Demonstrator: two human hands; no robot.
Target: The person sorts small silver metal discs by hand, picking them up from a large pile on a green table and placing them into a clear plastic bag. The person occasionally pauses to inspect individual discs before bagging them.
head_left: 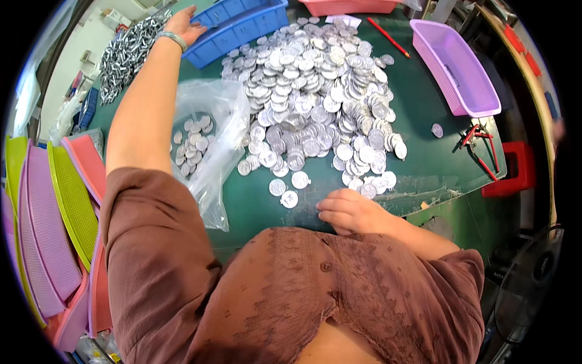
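Brown cloth of an embroidered, buttoned shirt (285,285) comes nearest the camera, just below the right fingers. Far left, well below the left fingers, lean nested plastic baskets in lime, purple and pink (51,212). Just left of the left fingers, a heap of small silvery metal pins (130,57) spreads toward the tabletop's far left side. The left hand (183,26), a pale bangle (172,40) at its wrist, has its fingers apart with nothing seen in them; they reach to the left end of a deep blue plastic tray (242,29), and whether they touch it I cannot tell. Below those fingers, a clear plastic bag (233,115) with round silver discs (195,145) inside lies beside the forearm. Rightward, a broad heap of round silver metal discs (315,91) rises beyond the right fingers, three strays (290,199) just left of them. The right hand (351,211) rests near the front edge of the green table (412,91), fingers together and slightly curled; whether they hold anything I cannot tell. Beyond and right of them, a lane of green surface gives room between the heap and an oblong purple basket (467,76). Nearer these fingers, red-handled pliers (483,165) lie at the table's right edge.
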